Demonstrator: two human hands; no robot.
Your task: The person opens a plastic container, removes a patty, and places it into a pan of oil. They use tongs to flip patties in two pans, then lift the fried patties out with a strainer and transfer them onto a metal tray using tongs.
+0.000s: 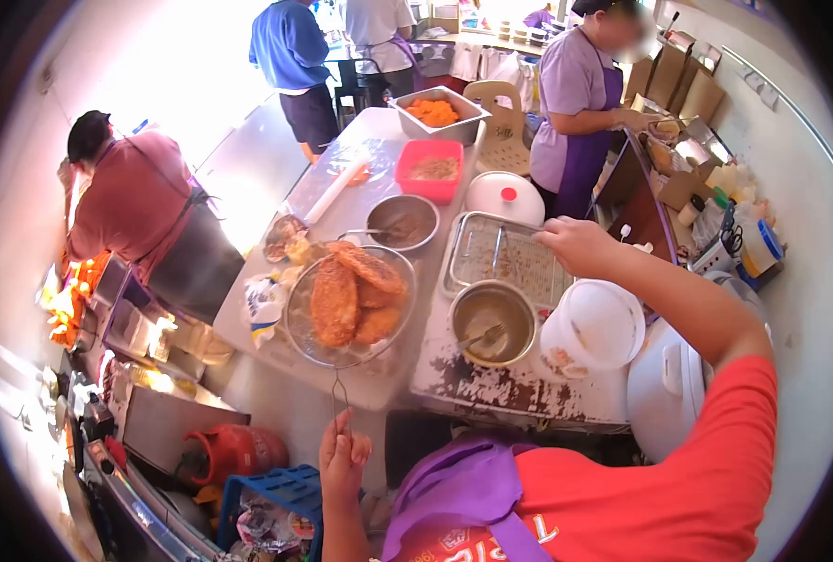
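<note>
My left hand [344,454] is closed around the wire handle of a round strainer [288,323]. Several large pieces of golden-brown breaded food [334,302] lie in the strainer, over the white table. My right hand [564,244] reaches across to the upper right corner of a metal tray [450,272], its fingers closed at the rim. A wire rack and metal tongs [498,251] are in that tray. Just below it stands a metal pot [457,328] with a utensil inside. A metal bowl [403,221] of brown mix sits above the strainer.
A pink tub [431,171], a steel pan [440,116] of orange food and a white lid [505,199] stand farther back. A white bucket [596,323] is at right. Below left are a red gas cylinder [238,452] and a blue crate [281,482]. Several people stand around.
</note>
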